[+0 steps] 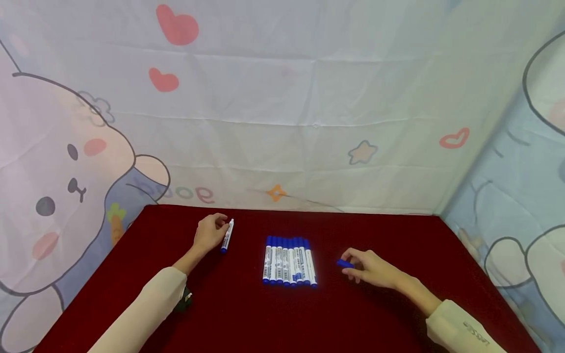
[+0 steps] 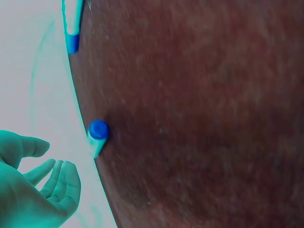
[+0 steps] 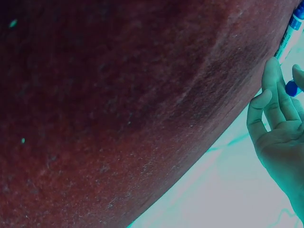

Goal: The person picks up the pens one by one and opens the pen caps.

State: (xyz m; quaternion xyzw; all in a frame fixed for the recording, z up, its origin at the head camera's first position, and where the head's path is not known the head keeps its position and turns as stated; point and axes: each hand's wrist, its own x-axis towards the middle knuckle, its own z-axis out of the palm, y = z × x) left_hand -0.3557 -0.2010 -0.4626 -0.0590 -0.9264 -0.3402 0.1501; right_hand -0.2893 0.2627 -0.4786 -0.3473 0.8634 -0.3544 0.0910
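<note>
To the left of the table, my left hand (image 1: 211, 232) is beside an uncapped white marker (image 1: 227, 236) with a blue end, its tip pointing away. In the left wrist view a gap shows between that hand (image 2: 45, 187) and the marker's blue end (image 2: 98, 129); nothing is between its thumb and fingers. On the right, my right hand (image 1: 372, 267) pinches a blue marker cap (image 1: 345, 264) above the cloth. The right wrist view shows the cap (image 3: 291, 88) between thumb and fingers. Between both hands lies a row of several capped white-and-blue markers (image 1: 289, 262), side by side.
A dark red cloth (image 1: 247, 318) covers the table. Behind it hangs a pale printed curtain (image 1: 265, 88), which continues along the left and right sides. A small dark object (image 1: 183, 300) shows beside the left sleeve cuff.
</note>
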